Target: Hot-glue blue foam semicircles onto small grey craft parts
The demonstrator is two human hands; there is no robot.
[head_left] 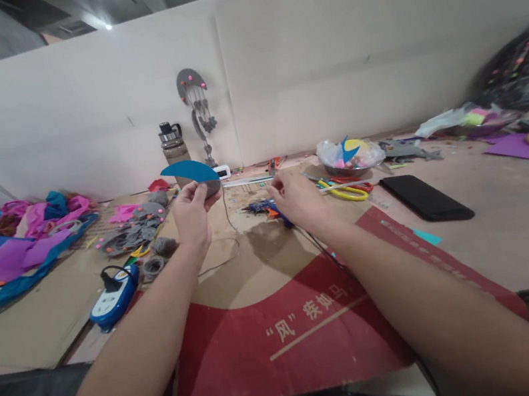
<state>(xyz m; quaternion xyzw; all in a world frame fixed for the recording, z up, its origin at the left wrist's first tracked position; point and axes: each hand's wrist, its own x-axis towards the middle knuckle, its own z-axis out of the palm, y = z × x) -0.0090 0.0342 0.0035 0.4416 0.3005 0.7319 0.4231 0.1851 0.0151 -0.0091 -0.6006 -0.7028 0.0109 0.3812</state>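
Observation:
My left hand (191, 213) pinches a blue crescent-shaped piece (189, 170), probably felt, by its lower edge. A grey piece (212, 186) shows just under the blue one at the fingers. From there a thin grey cord (227, 214) hangs down and curls onto the cardboard. My right hand (298, 199) is above the mat with its fingers curled together; whatever is in them, if anything, is hidden. Close beneath it lies a blue glue gun (260, 207) with an orange part, partly covered by the hand.
A red-and-brown cardboard sheet (291, 356) covers the front. To the left are a power strip (115, 300), grey yarn rolls (154, 266) and coloured felt scraps (9, 251). Yellow-handled scissors (344, 191), a bowl (352, 157) and a phone (424, 197) lie right. A bottle (175, 147) stands behind.

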